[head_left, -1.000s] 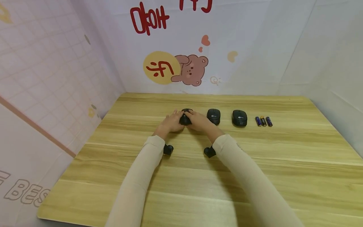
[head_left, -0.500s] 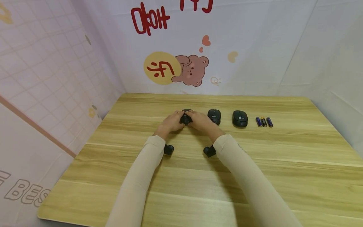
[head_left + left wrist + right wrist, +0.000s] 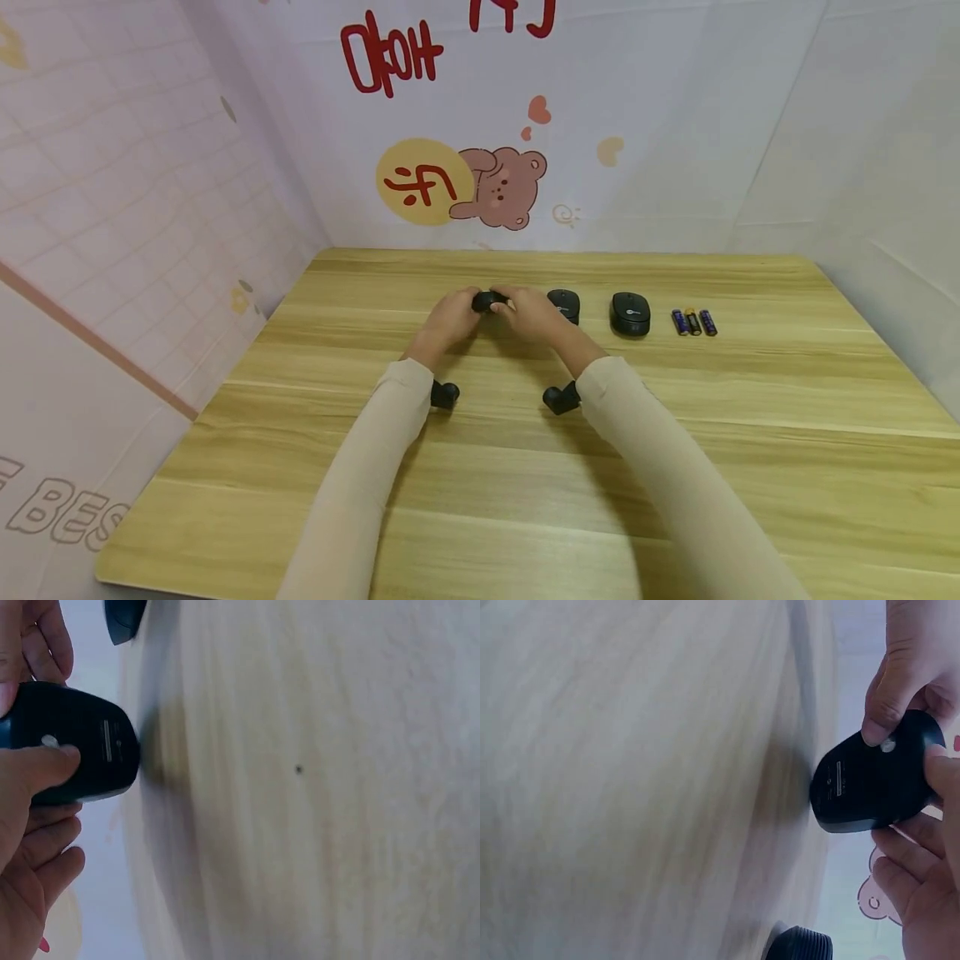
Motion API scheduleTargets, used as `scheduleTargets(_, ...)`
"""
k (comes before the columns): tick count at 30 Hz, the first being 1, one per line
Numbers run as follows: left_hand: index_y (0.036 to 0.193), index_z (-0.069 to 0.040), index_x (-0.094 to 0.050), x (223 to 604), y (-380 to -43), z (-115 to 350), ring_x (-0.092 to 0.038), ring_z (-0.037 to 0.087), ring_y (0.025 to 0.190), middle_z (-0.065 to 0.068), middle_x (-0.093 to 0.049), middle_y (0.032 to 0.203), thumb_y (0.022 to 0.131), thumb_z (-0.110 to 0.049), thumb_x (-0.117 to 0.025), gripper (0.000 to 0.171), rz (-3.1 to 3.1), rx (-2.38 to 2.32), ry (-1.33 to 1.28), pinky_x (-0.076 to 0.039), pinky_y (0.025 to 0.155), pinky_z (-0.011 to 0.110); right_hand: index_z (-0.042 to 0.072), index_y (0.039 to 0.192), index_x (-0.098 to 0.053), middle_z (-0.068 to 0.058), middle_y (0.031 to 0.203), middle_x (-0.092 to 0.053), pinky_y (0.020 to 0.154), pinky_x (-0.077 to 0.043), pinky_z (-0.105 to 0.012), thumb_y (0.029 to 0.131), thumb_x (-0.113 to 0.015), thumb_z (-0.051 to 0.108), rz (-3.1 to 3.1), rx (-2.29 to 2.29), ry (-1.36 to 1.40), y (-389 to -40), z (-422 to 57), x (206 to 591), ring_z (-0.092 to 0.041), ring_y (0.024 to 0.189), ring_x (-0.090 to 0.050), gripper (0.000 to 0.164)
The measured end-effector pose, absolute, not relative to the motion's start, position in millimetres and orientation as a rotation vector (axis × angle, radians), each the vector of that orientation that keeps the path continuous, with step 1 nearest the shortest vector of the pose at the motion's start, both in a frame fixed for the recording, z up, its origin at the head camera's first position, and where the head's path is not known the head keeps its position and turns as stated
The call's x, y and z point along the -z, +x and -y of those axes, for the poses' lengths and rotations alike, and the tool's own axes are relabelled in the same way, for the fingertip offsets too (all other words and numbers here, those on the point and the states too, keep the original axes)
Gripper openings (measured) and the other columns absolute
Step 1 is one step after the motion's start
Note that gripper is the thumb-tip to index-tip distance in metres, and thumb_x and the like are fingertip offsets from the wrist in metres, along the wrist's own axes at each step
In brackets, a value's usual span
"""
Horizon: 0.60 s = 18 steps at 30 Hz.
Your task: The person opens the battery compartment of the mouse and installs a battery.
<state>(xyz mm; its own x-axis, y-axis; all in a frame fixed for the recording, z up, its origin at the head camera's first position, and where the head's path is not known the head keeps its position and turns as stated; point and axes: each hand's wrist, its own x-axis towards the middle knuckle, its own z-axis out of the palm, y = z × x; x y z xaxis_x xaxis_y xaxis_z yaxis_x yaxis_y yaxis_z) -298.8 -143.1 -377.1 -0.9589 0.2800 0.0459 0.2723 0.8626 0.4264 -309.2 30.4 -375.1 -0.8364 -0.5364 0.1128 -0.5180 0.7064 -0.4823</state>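
Note:
A black computer mouse is held between both hands near the back of the table, tipped up so that its underside faces the wrist cameras. My left hand grips its left side, with the thumb lying across the underside by a small light round spot. On the other side my right hand holds it, thumb on the underside and fingers behind. In the right wrist view the front end of the mouse points toward the wooden tabletop, close over it.
Right of the hands stand a second black mouse, partly covered by the right hand, and a third mouse. Farther right lie three small batteries side by side. A printed cloth backdrop rises behind the wooden table.
The mouse, earlier lying flat with fingers over its top, is now tipped up with its underside toward me. Both hands have turned with it, and the right thumb now shows on it.

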Motion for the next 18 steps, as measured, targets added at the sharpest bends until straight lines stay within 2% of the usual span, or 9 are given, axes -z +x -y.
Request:
scheduleTargets(2, 0.131, -0.001, -0.05, 376, -297, 143, -0.055, 0.029, 0.115, 0.017, -0.058, 0.125, 0.096, -0.011, -0.056, 0.038, -2.999, -0.753, 0.449, -0.045, 0.099, 0.038, 0.01, 0.141, -0.045, -0.013, 0.133, -0.053, 0.095, -0.046, -0.043, 0.1, -0.047, 0.032, -2.879, 0.847, -0.847, -308, -32, 373, -0.028, 0.116, -0.054, 0.047)
scheduleTargets(5, 0.131, -0.001, -0.051, 373, -294, 142, -0.056, 0.029, 0.114, 0.017, -0.058, 0.125, 0.095, -0.014, -0.058, 0.039, -2.972, -0.851, 0.46, -0.046, 0.098, 0.039, 0.01, 0.14, -0.047, -0.014, 0.127, -0.057, 0.084, -0.05, -0.041, 0.1, -0.046, 0.033, -2.876, 0.935, -0.807, -307, -36, 373, -0.027, 0.099, -0.06, 0.046)
scheduleTargets(7, 0.129, 0.0, -0.053, 372, -292, 141, -0.057, 0.028, 0.111, 0.017, -0.059, 0.123, 0.095, -0.016, -0.059, 0.038, -2.947, -0.937, 0.474, -0.047, 0.095, 0.039, 0.009, 0.14, -0.047, -0.014, 0.126, -0.058, 0.081, -0.05, -0.04, 0.1, -0.046, 0.032, -2.865, 1.001, -0.797, -306, -39, 374, -0.025, 0.095, -0.06, 0.046)
scheduleTargets(9, 0.125, -0.001, -0.055, 371, -290, 139, -0.058, 0.027, 0.106, 0.016, -0.061, 0.119, 0.094, -0.017, -0.061, 0.036, -2.922, -1.032, 0.486, -0.049, 0.091, 0.039, 0.007, 0.139, -0.048, -0.015, 0.125, -0.058, 0.082, -0.05, -0.041, 0.1, -0.045, 0.032, -2.849, 1.079, -0.783, -304, -43, 374, -0.027, 0.096, -0.06, 0.046)
scheduleTargets(13, 0.117, 0.001, -0.059, 370, -285, 135, -0.057, 0.021, 0.082, 0.013, -0.064, 0.101, 0.093, -0.017, -0.062, 0.03, -2.877, -1.191, 0.523, -0.049, 0.069, 0.03, 0.002, 0.137, -0.049, -0.019, 0.131, -0.053, 0.094, -0.047, -0.046, 0.101, -0.044, 0.032, -2.812, 1.209, -0.773, -300, -51, 373, -0.032, 0.116, -0.053, 0.047)
scheduleTargets(15, 0.117, 0.003, -0.058, 370, -282, 132, -0.058, 0.019, 0.081, 0.013, -0.064, 0.098, 0.093, -0.017, -0.061, 0.031, -2.844, -1.262, 0.526, -0.049, 0.066, 0.027, 0.001, 0.136, -0.049, -0.019, 0.133, -0.052, 0.097, -0.044, -0.047, 0.101, -0.043, 0.032, -2.796, 1.241, -0.765, -299, -54, 373, -0.033, 0.119, -0.051, 0.048)
scheduleTargets(18, 0.119, 0.004, -0.056, 371, -277, 128, -0.064, 0.022, 0.094, 0.016, -0.065, 0.106, 0.094, -0.017, -0.061, 0.034, -2.788, -1.353, 0.521, -0.055, 0.073, 0.028, 0.001, 0.136, -0.049, -0.019, 0.132, -0.053, 0.099, -0.044, -0.047, 0.101, -0.042, 0.032, -2.783, 1.257, -0.759, -297, -59, 371, -0.033, 0.119, -0.051, 0.047)
